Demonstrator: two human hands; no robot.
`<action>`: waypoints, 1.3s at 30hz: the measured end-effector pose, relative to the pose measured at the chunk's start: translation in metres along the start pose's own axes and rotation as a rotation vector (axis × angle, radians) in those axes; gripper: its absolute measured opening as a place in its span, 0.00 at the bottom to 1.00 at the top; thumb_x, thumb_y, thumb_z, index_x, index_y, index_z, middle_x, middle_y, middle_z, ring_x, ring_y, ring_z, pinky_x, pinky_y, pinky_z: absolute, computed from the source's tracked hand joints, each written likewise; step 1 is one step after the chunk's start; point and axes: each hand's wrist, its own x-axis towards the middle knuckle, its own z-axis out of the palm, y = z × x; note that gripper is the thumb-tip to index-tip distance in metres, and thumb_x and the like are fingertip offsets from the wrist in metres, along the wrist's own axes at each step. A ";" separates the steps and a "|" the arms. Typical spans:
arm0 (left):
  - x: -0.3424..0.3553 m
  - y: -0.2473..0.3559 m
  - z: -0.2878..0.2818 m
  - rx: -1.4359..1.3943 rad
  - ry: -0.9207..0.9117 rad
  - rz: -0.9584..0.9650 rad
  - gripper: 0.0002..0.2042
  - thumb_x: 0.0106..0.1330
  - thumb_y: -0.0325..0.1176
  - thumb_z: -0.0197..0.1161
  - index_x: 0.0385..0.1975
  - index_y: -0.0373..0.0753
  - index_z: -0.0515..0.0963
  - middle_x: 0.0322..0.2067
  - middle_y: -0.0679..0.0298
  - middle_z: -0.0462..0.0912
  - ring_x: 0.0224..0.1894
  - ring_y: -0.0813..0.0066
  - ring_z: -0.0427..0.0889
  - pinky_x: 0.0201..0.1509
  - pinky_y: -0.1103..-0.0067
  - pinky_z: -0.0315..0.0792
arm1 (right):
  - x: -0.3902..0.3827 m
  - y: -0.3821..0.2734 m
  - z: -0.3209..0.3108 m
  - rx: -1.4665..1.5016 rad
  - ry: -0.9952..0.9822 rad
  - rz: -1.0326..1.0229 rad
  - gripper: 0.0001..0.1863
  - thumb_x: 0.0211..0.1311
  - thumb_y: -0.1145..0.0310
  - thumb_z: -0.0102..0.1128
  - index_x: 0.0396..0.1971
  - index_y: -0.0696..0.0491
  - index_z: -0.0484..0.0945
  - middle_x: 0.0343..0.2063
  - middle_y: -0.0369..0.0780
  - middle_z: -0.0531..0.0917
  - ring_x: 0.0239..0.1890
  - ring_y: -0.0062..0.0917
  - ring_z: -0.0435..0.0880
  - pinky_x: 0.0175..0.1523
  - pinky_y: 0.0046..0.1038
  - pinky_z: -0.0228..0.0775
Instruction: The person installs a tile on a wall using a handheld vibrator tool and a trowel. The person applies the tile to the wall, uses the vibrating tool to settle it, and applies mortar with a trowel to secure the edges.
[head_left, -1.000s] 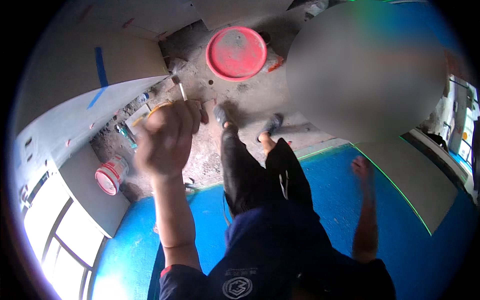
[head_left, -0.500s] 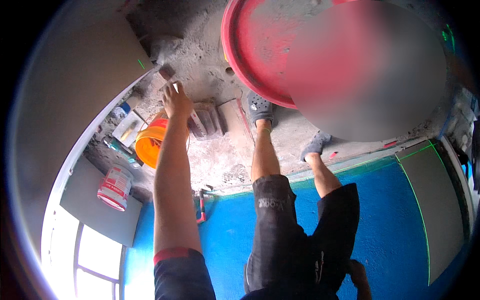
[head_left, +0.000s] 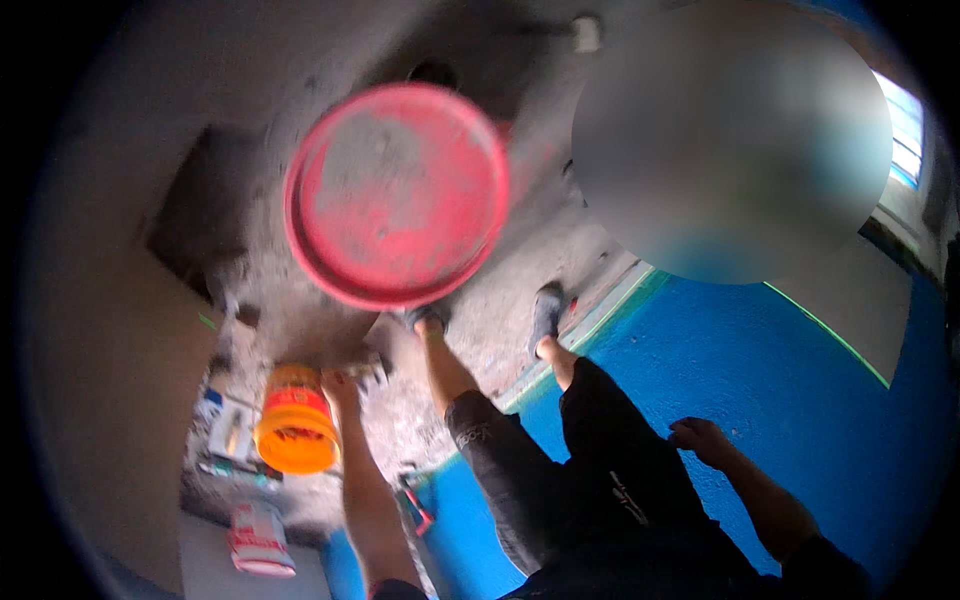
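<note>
My left hand (head_left: 341, 387) reaches down beside the orange bucket (head_left: 297, 440), close to its right side. Its fingers are smeared by motion, so I cannot make out what they hold. A flat grey tool (head_left: 372, 368) lies right by these fingers, partly hidden. My right hand (head_left: 704, 441) hangs at the right of my dark shorts, in front of the blue wall. Its fingers are loosely bent and apart, with nothing seen in them. Some red material shows inside the bucket.
A round red top with a raised rim and grey residue (head_left: 400, 200) stands ahead, covering part of my left shoe. A trowel (head_left: 233, 428), a white-and-red pail (head_left: 260, 540) and a red-handled tool (head_left: 418, 510) lie at the left. The blue surface (head_left: 780, 400) has a green laser line.
The view has swung, shifting the red top left and the bucket lower. My left hand has come down from ahead of the bucket to beside it. My right hand and forearm show more fully.
</note>
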 end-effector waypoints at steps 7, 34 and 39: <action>-0.134 0.161 -0.056 -0.058 -0.217 -0.035 0.05 0.47 0.17 0.45 0.17 0.34 0.66 0.16 0.61 0.66 0.21 0.68 0.64 0.25 0.71 0.59 | -0.009 0.016 -0.035 -0.160 0.053 -0.271 0.25 0.67 0.50 0.48 0.49 0.56 0.76 0.44 0.50 0.81 0.48 0.44 0.79 0.53 0.40 0.69; -0.351 1.008 0.135 0.532 -1.285 1.800 0.12 0.49 0.25 0.57 0.35 0.39 0.74 0.35 0.55 0.77 0.47 0.56 0.75 0.57 0.64 0.65 | 0.110 0.069 -0.388 1.886 -0.768 -0.433 0.14 0.69 0.60 0.48 0.36 0.57 0.72 0.26 0.38 0.78 0.27 0.24 0.79 0.35 0.28 0.75; -0.353 1.112 0.147 0.281 -1.570 1.537 0.19 0.46 0.19 0.60 0.41 0.35 0.73 0.44 0.54 0.76 0.51 0.54 0.73 0.57 0.66 0.67 | 0.193 0.141 -0.410 2.032 -0.433 -0.464 0.09 0.67 0.66 0.49 0.39 0.57 0.72 0.22 0.37 0.76 0.18 0.24 0.74 0.25 0.28 0.71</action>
